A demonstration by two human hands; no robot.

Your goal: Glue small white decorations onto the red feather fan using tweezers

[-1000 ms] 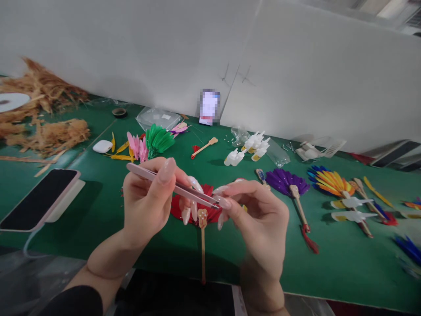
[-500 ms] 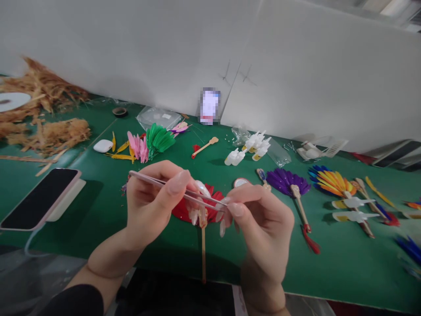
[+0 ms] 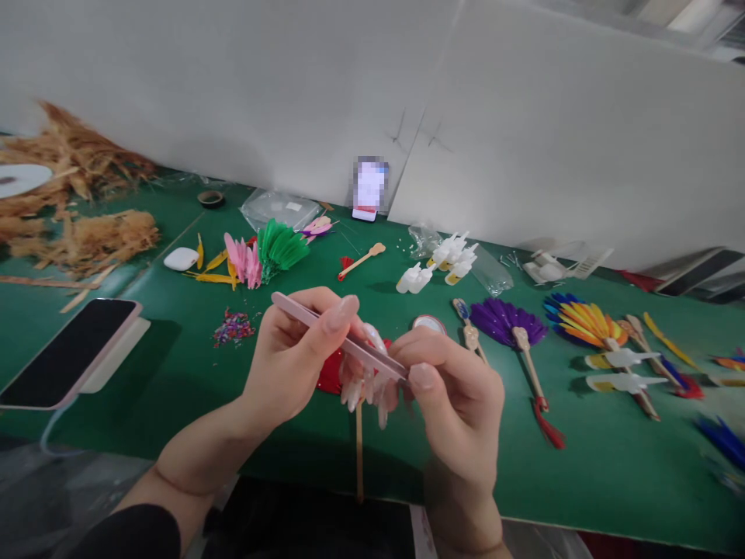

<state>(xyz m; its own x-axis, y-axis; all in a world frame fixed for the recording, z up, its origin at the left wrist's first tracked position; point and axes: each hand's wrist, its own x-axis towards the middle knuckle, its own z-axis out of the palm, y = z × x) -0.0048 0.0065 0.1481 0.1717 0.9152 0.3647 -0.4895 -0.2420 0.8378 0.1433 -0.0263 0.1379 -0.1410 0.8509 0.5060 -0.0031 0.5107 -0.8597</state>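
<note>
- Pinching a pair of slim pink tweezers (image 3: 341, 338) between thumb and forefinger, the left hand (image 3: 294, 361) has its fingers closed on the tool, which slants down to the right with its tips at the right hand's fingertips.
- The right hand (image 3: 457, 388) has thumb and forefinger pressed together where the tweezer tips end; whatever they grip is too small to tell.
- Beneath both hands lies a red feather fan (image 3: 330, 373), mostly hidden: a glossy red edge shows left of the fingers, and its thin wooden stick runs straight towards the near edge of the table (image 3: 174, 373), which is covered in matt green.
- A purple feather fan (image 3: 505, 321) with a pale handle and red tassel lies flat just right of the hands.
- A small heap of multicoloured bits (image 3: 233, 327) sits to the left, near a dark-screened phone (image 3: 67, 351).
- White plastic bottles (image 3: 448, 256) cluster further back, well apart from the hands.
- Dry straw-like fibres (image 3: 81, 233) are piled at the far left.
</note>
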